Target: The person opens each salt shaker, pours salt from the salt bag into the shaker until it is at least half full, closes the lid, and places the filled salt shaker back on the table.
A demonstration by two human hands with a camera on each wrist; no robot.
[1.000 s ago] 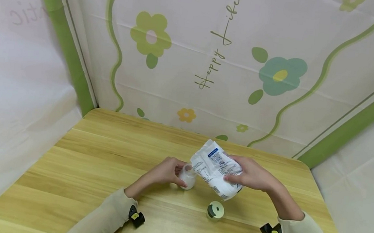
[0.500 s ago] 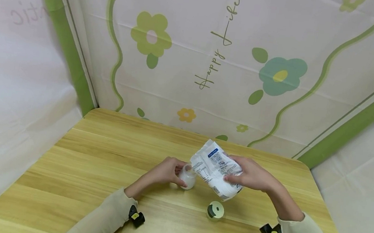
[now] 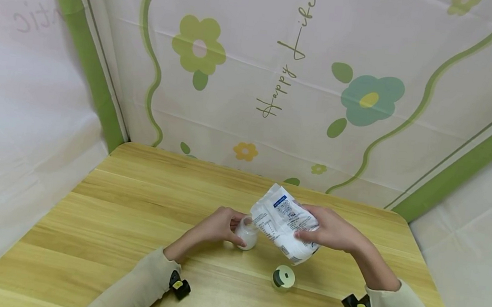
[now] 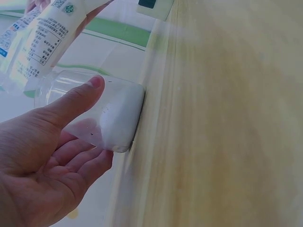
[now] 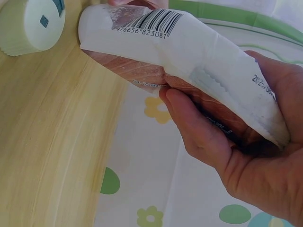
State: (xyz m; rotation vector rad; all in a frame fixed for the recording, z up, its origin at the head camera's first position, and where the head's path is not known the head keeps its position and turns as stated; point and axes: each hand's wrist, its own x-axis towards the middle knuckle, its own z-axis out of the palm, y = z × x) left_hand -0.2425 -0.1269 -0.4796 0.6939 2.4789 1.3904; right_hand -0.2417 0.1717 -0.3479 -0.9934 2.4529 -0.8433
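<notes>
A small clear jar (image 3: 246, 237) with white contents stands on the wooden table. My left hand (image 3: 219, 225) holds it, the thumb on the near side and fingers curled round the far side, as the left wrist view shows of the jar (image 4: 120, 109). My right hand (image 3: 333, 229) grips a white printed bag (image 3: 283, 223), tilted so its narrow end sits right at the jar's mouth. In the right wrist view the bag (image 5: 142, 28) shows a barcode and a brown printed side. The bag hides part of the jar's rim in the head view.
A pale green ribbed cap (image 3: 284, 278) with a dark green patch lies on the table, nearer me than the bag. White cloth panels with flower prints (image 3: 255, 73) enclose the wooden table (image 3: 131, 196) at the back and both sides.
</notes>
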